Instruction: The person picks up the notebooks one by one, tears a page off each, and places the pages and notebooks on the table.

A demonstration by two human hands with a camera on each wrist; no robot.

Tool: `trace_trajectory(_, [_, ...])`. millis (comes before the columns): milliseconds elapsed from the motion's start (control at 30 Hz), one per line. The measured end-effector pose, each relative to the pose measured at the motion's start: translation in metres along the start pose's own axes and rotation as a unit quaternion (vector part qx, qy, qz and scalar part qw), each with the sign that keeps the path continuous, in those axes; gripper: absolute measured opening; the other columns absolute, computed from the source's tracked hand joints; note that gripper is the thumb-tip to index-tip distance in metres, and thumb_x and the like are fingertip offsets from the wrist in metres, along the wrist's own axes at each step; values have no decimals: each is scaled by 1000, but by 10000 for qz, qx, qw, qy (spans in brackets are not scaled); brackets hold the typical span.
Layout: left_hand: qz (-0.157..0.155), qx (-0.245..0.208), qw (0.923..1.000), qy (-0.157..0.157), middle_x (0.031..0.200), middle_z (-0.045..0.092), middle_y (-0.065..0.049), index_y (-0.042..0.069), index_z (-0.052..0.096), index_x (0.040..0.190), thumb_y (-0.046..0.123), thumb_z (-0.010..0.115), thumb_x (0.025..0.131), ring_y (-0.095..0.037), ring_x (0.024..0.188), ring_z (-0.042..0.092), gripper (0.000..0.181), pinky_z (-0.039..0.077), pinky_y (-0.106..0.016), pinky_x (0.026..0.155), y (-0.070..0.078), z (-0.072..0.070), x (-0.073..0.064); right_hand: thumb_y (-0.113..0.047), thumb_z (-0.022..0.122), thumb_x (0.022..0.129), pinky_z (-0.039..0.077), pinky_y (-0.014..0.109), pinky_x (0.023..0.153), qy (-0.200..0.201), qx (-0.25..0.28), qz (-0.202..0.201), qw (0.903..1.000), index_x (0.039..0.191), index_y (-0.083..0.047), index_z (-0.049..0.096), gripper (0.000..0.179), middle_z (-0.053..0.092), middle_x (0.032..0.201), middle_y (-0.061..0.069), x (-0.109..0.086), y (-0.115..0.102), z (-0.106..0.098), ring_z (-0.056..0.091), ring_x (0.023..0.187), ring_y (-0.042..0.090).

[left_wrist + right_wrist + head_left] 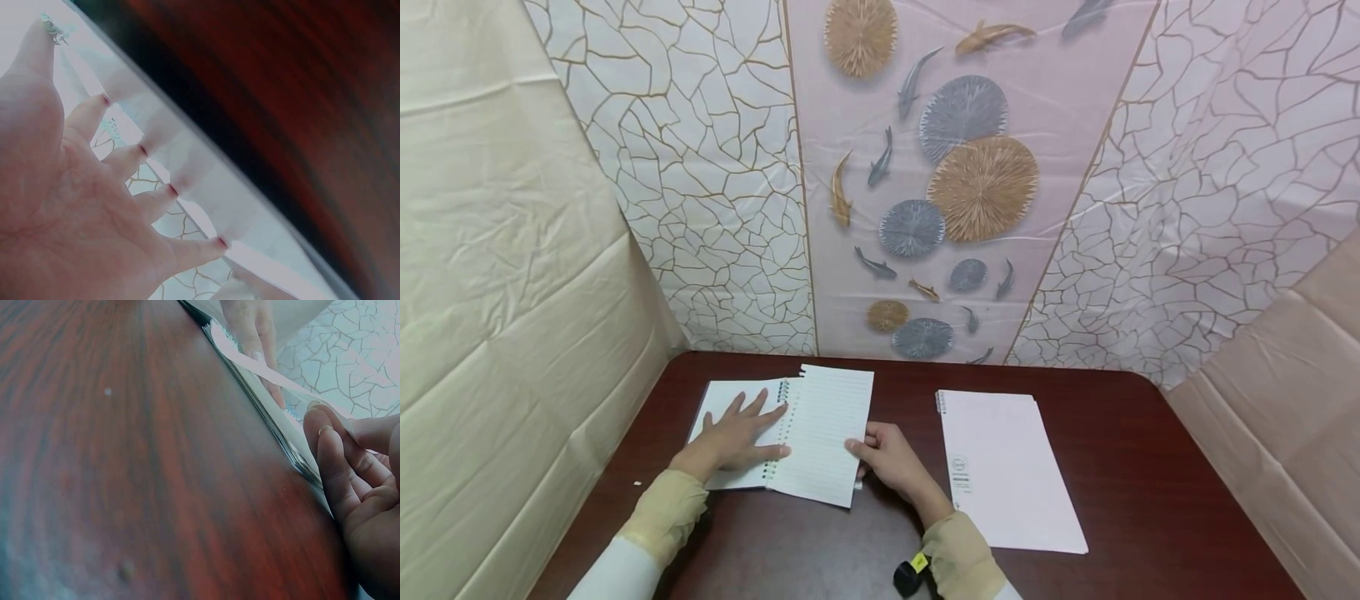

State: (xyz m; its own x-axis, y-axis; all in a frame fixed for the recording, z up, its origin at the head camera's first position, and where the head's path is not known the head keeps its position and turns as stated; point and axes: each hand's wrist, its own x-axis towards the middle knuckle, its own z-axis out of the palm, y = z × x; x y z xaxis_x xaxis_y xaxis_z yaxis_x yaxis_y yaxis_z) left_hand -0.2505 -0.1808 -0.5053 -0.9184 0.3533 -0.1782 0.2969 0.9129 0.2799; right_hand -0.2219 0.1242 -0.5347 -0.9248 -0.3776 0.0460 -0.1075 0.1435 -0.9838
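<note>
A spiral notebook point(727, 477) lies spread on the dark wooden table, its coil running down the middle. Across its left page my left hand point(733, 437) rests with fingers spread, the thumb and index finger reaching the coil. In the left wrist view that hand's point(94, 187) fingertips press on the white paper. A lined sheet point(831, 433) sits askew over the right side, its top left edge standing past the coil. My right hand point(887, 458) pinches the sheet's right edge between thumb and fingers. The right wrist view shows this edge raised above the pages below, at the fingertips point(317, 415).
To the right lies a second pad point(1007, 475) with a white page and a small coil at its top left corner. A black and yellow object point(910, 575) is by the right wrist. Patterned cloth point(917, 183) hangs behind the table point(820, 550).
</note>
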Motion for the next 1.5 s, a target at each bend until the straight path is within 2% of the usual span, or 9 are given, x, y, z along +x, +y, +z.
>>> trace_trajectory(133, [-10, -2, 10000, 18, 176, 17, -18, 25, 40, 166, 84, 54, 90, -56, 158, 10, 97, 8, -91, 108, 0, 1, 0, -11, 66, 106, 59, 31, 59, -6, -49, 21, 10000, 123, 6, 71, 24, 80, 93, 14, 0, 1, 0, 68, 63, 24])
trace_trajectory(400, [-41, -9, 10000, -1, 176, 16, -18, 26, 39, 166, 85, 55, 89, -55, 158, 8, 98, 7, -90, 109, 0, 2, 2, -12, 65, 107, 58, 27, 59, -10, -26, 59, 10000, 122, 3, 72, 23, 80, 92, 9, -2, 4, 0, 66, 61, 17])
trace_trajectory(733, [-39, -28, 10000, 4, 176, 17, -18, 26, 40, 165, 83, 56, 90, -55, 158, 9, 96, 7, -91, 109, 1, 1, 2, -13, 64, 108, 59, 30, 60, -44, -3, -6, 10000, 124, 4, 71, 25, 80, 95, 11, -3, 4, -2, 69, 65, 21])
trace_trajectory(1500, [-41, -60, 10000, -6, 176, 16, -19, 25, 39, 166, 83, 55, 91, -56, 158, 7, 96, 6, -90, 109, 0, 0, 1, -12, 64, 107, 58, 28, 60, -92, 40, 7, 9999, 124, 4, 71, 24, 80, 95, 11, -1, 3, -2, 68, 65, 18])
